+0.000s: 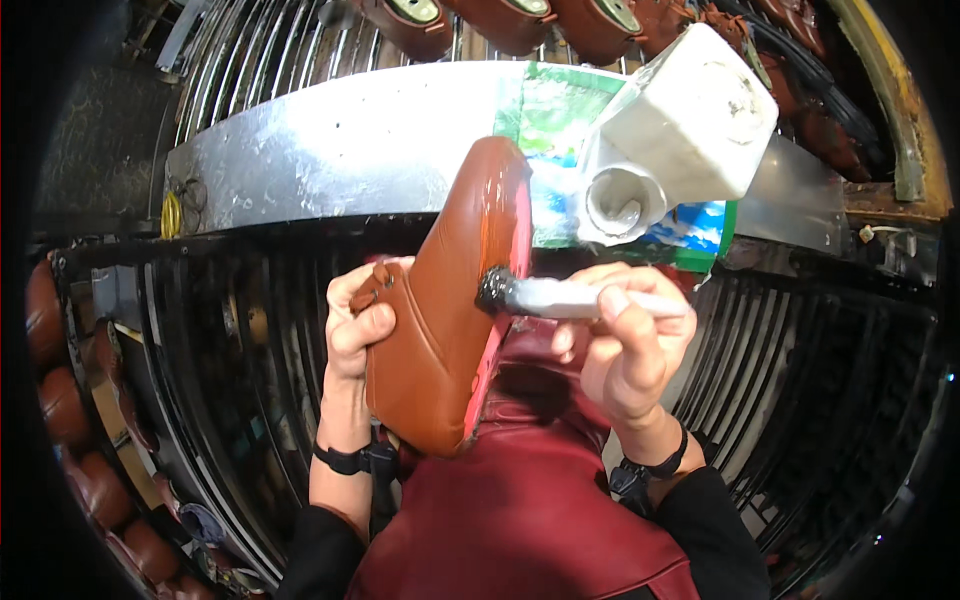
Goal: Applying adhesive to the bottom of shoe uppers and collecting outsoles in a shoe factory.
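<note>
My left hand (362, 318) grips a brown leather shoe upper (435, 320) by its opening, with the thumb on the outside. The upper is tilted on its side, toe pointing away from me, and a pink band runs along its bottom edge. A glossy wet-looking strip lies beside that band near the toe. In my right hand (632, 345) is a brush (570, 298) with a whitish handle, held between thumb and fingers. Its dark bristle tip touches the upper's lower edge about midway along.
Beyond the shoe, a metal ledge (330, 125) carries a white block-shaped container (690, 115) and a small whitish cup (622, 203) on a green-blue sheet. More brown shoes (410, 25) line the far rollers. Dark racks (200, 350) flank me, with brown shoes (70, 405) at left.
</note>
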A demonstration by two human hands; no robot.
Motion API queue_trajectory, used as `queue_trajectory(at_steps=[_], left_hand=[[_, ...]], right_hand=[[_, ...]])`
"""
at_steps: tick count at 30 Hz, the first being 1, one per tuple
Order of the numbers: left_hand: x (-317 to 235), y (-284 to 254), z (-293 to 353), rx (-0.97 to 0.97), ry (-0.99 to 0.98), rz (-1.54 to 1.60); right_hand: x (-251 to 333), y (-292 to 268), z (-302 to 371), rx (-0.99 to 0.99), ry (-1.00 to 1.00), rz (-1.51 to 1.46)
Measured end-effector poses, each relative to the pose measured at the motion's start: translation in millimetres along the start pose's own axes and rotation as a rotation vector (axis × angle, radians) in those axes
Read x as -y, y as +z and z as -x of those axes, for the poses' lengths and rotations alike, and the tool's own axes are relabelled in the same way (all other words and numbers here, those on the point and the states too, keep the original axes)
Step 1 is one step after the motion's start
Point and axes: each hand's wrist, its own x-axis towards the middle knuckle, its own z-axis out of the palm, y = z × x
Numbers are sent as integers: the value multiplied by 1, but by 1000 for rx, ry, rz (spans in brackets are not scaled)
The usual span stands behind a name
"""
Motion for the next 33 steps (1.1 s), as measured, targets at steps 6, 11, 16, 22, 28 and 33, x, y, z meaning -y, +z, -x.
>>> queue_trajectory(at_steps=[6,11,16,22,28,33], left_hand=[[-3,-6,-5,-67,23,-51],[-11,-6,-13,-77,56,-42],[-23,-6,-18,-92,52,-75],[-29,7,-25,-154,3,45],[-19,31,-26,-78,-21,580],[-10,50,-25,-115,71,340]], right_hand=[[-4,-1,48,301,-55,242],[26,11,56,599,-105,448],[23,14,36,310,-4,284],[35,13,27,494,-315,439],[58,24,-3,610,-331,434],[57,17,-60,771,-334,312]])
